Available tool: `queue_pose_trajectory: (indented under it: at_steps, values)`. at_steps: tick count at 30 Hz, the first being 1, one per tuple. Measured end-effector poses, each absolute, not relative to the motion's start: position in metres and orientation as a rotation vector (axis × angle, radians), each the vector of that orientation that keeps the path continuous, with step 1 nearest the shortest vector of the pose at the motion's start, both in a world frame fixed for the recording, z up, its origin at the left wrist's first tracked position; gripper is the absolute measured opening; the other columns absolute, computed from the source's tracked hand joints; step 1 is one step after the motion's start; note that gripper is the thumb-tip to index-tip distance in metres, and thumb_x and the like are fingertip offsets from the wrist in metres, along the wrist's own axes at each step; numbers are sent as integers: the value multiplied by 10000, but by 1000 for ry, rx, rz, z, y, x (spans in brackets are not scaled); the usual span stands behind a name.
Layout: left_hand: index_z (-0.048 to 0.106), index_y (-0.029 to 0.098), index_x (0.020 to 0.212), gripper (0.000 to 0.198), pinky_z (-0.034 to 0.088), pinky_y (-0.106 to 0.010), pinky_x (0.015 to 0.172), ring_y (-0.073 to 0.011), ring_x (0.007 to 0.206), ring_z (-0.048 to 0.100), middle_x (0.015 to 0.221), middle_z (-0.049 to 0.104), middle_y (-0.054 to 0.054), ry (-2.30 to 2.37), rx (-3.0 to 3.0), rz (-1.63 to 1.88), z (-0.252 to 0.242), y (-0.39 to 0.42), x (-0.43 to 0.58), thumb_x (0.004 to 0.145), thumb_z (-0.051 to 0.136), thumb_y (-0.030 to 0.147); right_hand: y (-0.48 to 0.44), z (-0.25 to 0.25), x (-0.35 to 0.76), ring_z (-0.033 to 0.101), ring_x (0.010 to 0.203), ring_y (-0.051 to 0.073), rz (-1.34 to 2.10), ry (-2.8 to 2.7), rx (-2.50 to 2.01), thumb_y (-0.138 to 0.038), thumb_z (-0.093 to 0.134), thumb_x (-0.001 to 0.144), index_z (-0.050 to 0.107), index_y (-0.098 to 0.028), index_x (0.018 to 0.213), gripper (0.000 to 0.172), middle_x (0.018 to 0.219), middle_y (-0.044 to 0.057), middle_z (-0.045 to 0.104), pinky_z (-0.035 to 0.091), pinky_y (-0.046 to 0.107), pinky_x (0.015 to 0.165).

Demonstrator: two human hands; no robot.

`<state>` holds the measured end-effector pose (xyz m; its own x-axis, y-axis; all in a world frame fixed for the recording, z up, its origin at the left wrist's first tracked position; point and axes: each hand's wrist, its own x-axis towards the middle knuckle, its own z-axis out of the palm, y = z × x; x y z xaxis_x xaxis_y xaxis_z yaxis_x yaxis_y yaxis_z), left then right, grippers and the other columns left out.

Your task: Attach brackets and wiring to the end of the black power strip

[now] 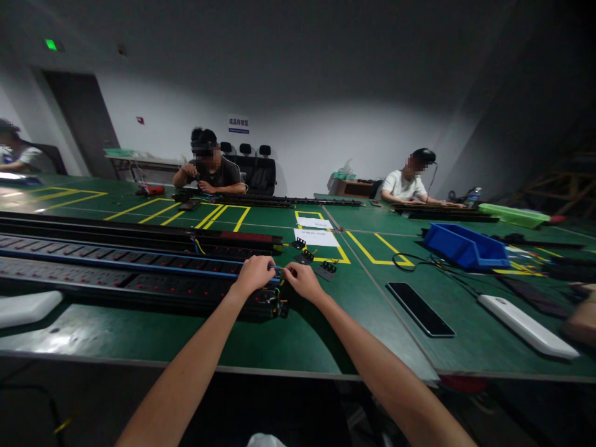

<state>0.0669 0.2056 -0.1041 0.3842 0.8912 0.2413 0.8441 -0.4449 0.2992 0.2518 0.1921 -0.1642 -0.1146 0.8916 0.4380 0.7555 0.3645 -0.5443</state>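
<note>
Long black power strips [139,273] with rows of sockets lie across the green table [298,335], running off to the left. My left hand [254,273] is closed over the right end of the nearest strip, fingers curled on a blue wire there. My right hand [302,279] is beside it, fingers pinched at the same end of the strip. What the right fingers hold is too small to make out. Small black brackets [305,253] lie just beyond my hands.
A black phone [419,308] and a white bar [526,324] lie to the right. A blue bin [465,245] stands further back, with a black cable near it. White papers [316,236] sit in a yellow-marked box. Two people work at the far side, another at far left.
</note>
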Motion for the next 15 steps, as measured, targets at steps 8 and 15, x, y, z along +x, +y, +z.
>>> queue_pose_trajectory:
  at_steps: [8, 15]
  values:
    - [760, 243, 972, 212, 500, -320, 901, -251, 1004, 694, 1017, 773, -66, 1567, 2515, 572, -105, 206, 67, 848, 589, 259, 191, -163, 251, 606, 659, 172, 249, -1895, -1421, -319, 544, 919, 735, -219, 846, 228, 723, 29, 699, 355, 245, 601]
    - [758, 244, 977, 222, 506, -329, 891, -256, 1004, 695, 1016, 773, -62, 1567, 2521, 576, -105, 206, 66, 844, 581, 254, 190, -162, 252, 604, 659, 173, 256, -1897, -1427, -324, 536, 918, 730, -220, 839, 234, 716, 29, 693, 353, 248, 604]
